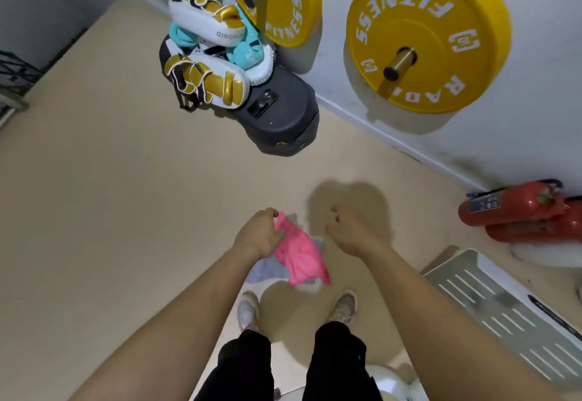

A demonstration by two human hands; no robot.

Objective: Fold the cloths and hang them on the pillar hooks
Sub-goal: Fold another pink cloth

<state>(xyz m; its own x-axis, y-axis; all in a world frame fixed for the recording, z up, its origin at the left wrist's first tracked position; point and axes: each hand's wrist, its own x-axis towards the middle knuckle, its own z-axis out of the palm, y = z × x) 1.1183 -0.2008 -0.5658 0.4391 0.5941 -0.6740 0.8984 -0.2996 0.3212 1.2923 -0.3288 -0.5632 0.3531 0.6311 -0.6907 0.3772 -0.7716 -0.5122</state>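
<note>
left hand (258, 237) pinching one pink cloth (300, 254) | right hand (349, 230) spread, empty | one grey cloth (267, 270) beneath

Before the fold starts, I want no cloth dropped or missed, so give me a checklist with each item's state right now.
1. Left hand has a grip on the pink cloth: ok, fingers closed on its top edge.
2. Right hand free to take a second corner: ok, open and apart from the cloth.
3. Pink cloth hanging flat for folding: not ok, it is bunched.
4. Other cloths accounted for: ok, a grey cloth lies on the floor under the pink one.
5. Pillar hooks located: cannot tell, none in view.
6. Floor around the shoes free of trip hazards: not ok, the grey cloth lies just ahead of them.
</note>
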